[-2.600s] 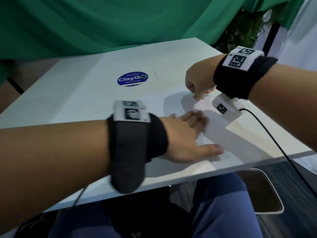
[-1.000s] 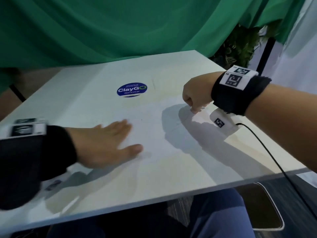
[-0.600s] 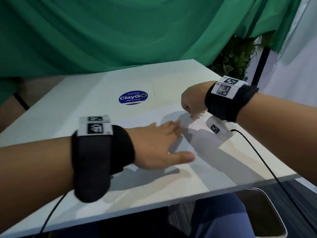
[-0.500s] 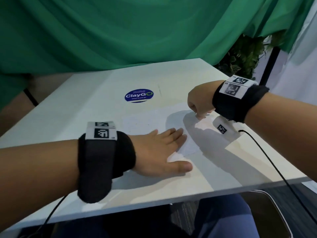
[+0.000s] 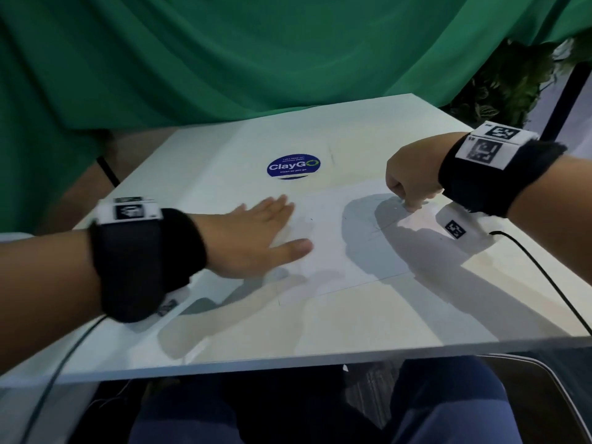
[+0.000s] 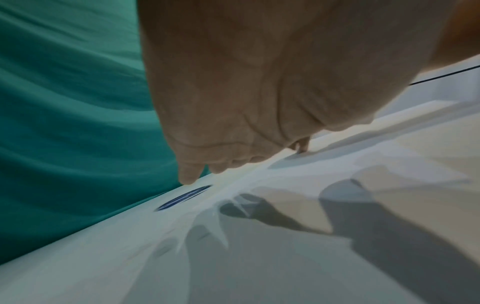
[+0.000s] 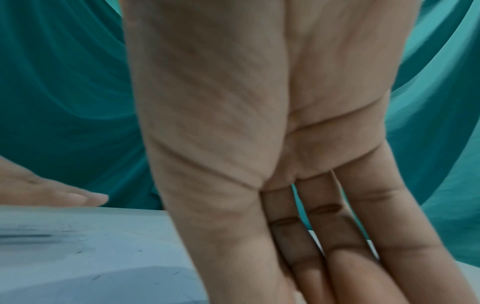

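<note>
We see a white table point(image 5: 352, 331) with green cloth point(image 5: 224, 52) hung behind it and a plant point(image 5: 512, 84) at the far right. A blue sticker point(image 5: 293, 166) sits towards the table's far edge. The paper point(image 5: 333, 238) lies flat just near of the sticker, a little to the right. The left hand point(image 5: 250, 238) lies palm down at the paper's left edge, fingers straight, thumb spread. The right hand point(image 5: 411, 179) is curled, knuckles up, over the paper's far right corner, its fingertips and thumb pinching it. Both wrists wear black bands.
</note>
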{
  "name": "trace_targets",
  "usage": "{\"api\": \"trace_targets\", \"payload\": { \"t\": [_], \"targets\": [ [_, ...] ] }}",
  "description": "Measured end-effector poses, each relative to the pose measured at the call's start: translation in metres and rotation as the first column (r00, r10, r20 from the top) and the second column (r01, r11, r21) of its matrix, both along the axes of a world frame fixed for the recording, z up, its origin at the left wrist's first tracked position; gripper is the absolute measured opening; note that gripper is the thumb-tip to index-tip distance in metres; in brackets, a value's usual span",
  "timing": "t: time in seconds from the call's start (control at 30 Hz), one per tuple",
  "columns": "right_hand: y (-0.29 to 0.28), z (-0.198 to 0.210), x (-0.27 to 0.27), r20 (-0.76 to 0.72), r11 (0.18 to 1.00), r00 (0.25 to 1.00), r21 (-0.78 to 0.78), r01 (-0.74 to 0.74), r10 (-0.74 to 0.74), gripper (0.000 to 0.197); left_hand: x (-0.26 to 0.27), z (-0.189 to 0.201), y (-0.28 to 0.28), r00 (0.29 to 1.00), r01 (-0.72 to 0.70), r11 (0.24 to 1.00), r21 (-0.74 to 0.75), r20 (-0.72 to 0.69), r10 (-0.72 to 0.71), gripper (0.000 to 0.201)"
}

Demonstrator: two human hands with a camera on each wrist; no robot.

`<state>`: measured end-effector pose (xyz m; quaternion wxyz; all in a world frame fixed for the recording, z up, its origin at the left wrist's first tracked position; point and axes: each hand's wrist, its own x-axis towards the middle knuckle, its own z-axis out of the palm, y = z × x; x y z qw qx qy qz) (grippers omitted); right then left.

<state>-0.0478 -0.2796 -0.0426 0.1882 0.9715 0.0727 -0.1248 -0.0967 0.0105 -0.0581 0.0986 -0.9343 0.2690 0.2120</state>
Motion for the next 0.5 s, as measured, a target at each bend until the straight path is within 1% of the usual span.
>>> {"api": "trace_targets", "payload": {
  "t": [0.07, 0.17, 0.23, 0.3, 0.4, 0.5],
  "targets": [
    [0.001, 0.000, 0.000, -0.003, 1.000, 1.000, -0.007, 0.002, -0.002, 0.008, 0.001, -0.008, -0.031, 0.994, 0.112, 0.993, -0.026, 0.008, -0.112, 0.104],
    [0.002, 0.001, 0.000, -0.007, 1.000, 1.000, -0.020, -0.002, 0.002, 0.007, -0.006, -0.019, -0.073, 0.965, 0.263, 0.963, -0.055, -0.005, -0.264, 0.098],
    [0.002, 0.001, 0.000, -0.003, 0.999, 1.000, -0.036, -0.009, 0.009, 0.007, -0.009, -0.023, -0.089, 0.955, 0.294, 0.954, -0.059, -0.030, -0.296, 0.096],
    [0.002, 0.000, 0.000, 0.004, 0.999, 1.000, -0.040, -0.014, 0.014, 0.007, -0.005, -0.023, -0.089, 0.973, 0.226, 0.973, -0.038, -0.045, -0.227, 0.096],
    [0.000, 0.000, 0.000, 0.007, 1.000, 1.000, -0.023, -0.017, 0.017, 0.008, 0.011, -0.018, -0.061, 1.000, 0.012, 0.999, 0.031, -0.021, -0.012, 0.102],
    [-0.003, -0.001, 0.002, 0.012, 1.000, 1.000, -0.015, -0.021, 0.022, 0.013, 0.029, -0.008, -0.019, 0.977, -0.213, 0.966, 0.148, 0.041, 0.209, 0.114]
  ]
}}
